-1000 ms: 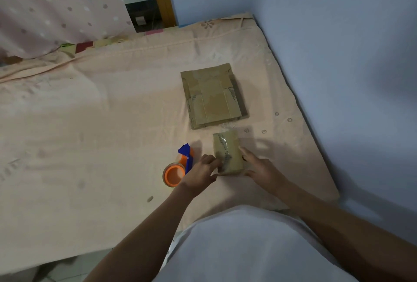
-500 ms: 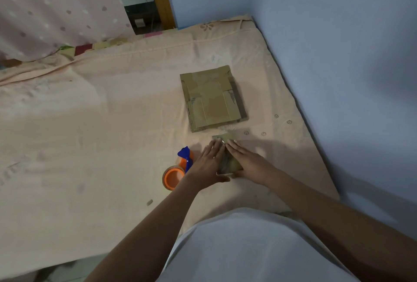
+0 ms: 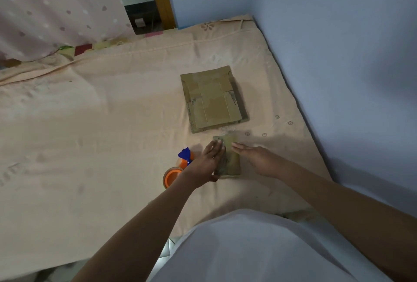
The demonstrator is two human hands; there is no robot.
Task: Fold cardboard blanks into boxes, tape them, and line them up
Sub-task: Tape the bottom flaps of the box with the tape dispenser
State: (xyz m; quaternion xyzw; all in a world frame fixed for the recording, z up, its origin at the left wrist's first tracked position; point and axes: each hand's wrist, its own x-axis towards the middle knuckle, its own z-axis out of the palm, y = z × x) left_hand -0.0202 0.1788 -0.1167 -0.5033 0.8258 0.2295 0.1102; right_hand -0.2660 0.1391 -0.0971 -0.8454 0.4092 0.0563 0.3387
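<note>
One small taped box (image 3: 230, 157) between two hands; one stack of flat blanks (image 3: 213, 99) beyond; one tape dispenser (image 3: 178, 167) left of them.

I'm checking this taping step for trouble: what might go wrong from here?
The small box sits on a soft bed sheet, so pressing with the left hand and right hand may dent it or wrinkle the tape. The tape dispenser lies right beside the left wrist and may get knocked. The stack of blanks lies just beyond the box, leaving little room there.

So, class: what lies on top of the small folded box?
Both hands: the left hand and right hand press flat on the small box, with shiny tape between them. The top beneath the palms is hidden.
</note>
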